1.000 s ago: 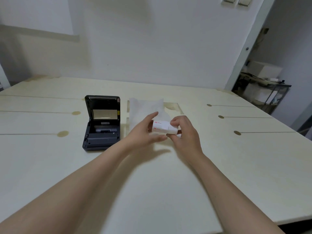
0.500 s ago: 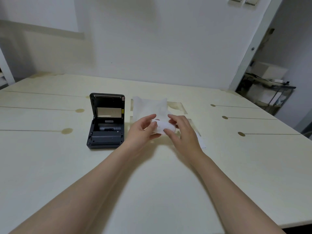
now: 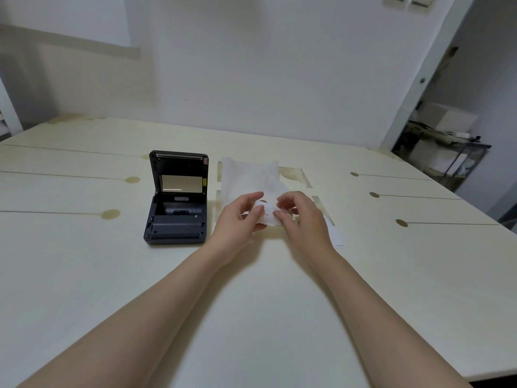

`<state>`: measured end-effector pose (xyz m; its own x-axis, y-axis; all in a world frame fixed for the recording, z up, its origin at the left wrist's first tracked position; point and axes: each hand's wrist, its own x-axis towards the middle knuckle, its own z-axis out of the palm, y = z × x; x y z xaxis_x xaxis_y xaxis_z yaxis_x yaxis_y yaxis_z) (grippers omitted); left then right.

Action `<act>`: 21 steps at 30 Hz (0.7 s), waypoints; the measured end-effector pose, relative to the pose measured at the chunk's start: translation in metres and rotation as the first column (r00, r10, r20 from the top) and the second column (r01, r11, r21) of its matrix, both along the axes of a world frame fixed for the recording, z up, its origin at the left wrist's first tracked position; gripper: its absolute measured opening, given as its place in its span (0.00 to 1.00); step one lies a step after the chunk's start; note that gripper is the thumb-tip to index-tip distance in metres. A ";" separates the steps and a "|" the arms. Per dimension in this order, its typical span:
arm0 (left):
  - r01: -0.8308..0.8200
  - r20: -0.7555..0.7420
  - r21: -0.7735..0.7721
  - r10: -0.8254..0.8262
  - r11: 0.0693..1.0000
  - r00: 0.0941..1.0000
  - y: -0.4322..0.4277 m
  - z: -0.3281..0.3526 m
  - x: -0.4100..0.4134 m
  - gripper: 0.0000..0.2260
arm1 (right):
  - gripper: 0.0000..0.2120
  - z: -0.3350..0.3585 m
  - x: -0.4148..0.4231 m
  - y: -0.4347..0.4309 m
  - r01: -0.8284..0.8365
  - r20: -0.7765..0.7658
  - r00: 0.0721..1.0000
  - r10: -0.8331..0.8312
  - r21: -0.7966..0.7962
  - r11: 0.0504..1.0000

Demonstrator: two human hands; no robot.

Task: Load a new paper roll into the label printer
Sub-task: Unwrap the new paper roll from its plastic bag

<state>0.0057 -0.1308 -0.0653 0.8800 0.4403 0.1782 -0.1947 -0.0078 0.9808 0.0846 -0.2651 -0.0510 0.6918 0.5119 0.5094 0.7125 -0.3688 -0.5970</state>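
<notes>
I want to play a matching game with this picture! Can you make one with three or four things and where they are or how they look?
Things:
1. label printer
2. paper roll
3. white sheet
4. table

Descriptions:
A. held between both hands
B. lid open, dark grey
C. pale wood under everything
D. lying flat behind the hands

Pairs: 1-B, 2-A, 3-D, 4-C

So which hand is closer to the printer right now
The left. The left hand sits just to the right of the open printer, with a small gap of table between. The right hand is farther right, beyond the paper roll both hands hold.
</notes>
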 end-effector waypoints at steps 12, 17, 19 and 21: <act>-0.184 0.007 -0.104 0.186 0.977 0.983 0.006 0.000 0.008 0.14 | 0.07 0.006 -0.001 0.002 -0.044 -0.166 0.983 0.077 0.194 0.980; -0.388 0.048 -0.232 0.409 0.892 0.911 0.014 0.000 0.014 0.14 | 0.04 0.005 0.017 0.010 0.204 -0.321 0.940 -0.119 0.247 0.947; -0.409 0.062 -0.273 0.440 0.871 0.896 0.013 0.001 0.016 0.14 | 0.08 0.004 0.028 0.016 0.268 -0.284 0.930 -0.235 0.083 0.960; -0.417 0.076 -0.310 0.460 0.854 0.885 0.013 0.001 0.018 0.13 | 0.10 0.007 0.038 0.023 0.311 -0.262 0.916 -0.304 -0.015 0.950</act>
